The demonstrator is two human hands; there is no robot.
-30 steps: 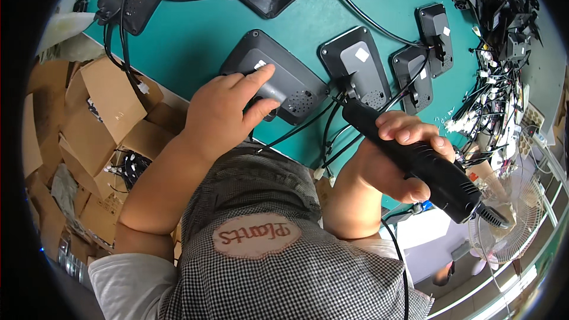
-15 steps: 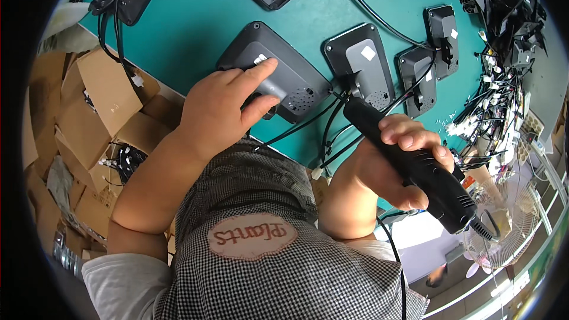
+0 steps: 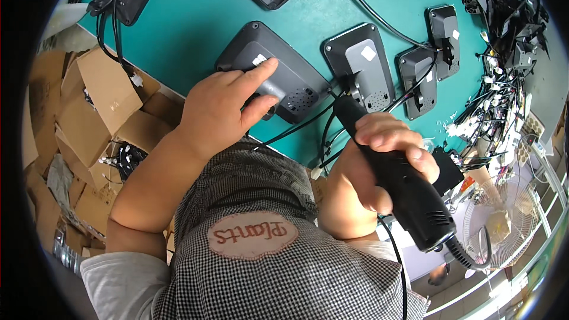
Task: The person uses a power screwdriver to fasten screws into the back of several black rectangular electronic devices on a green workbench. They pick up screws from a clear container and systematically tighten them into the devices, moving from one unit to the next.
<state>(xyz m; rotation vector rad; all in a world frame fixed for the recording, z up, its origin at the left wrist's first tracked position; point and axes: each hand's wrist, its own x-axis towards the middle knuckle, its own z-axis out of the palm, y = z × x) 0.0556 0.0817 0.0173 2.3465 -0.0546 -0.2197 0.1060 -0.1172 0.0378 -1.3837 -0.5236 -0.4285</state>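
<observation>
A black plastic device housing (image 3: 281, 68) with rounded corners, a white label and a speaker grille lies face down on the bench. My left hand (image 3: 222, 104) rests on it, index finger stretched near the label and thumb apart by the projecting part at its near edge. The other fingers are partly hidden. My right hand (image 3: 388, 157) is wrapped round a black corded electric screwdriver (image 3: 409, 195), whose front end points at the housing's right corner. Whether its bit touches a screw is too small to tell. Just right of it lies a similar housing (image 3: 361, 59) with a bracket.
More black housings (image 3: 418, 80) and cables lie on the green bench (image 3: 184, 18). Wire bundles with white connectors (image 3: 486, 95) are heaped at the right. Open cardboard boxes (image 3: 109, 92) stand left, below the bench edge. A fan (image 3: 501, 219) stands at the lower right.
My right hand and the electric screwdriver have shifted left and slightly toward me, and the tool is tilted more steeply. My left hand and the housing have barely moved.
</observation>
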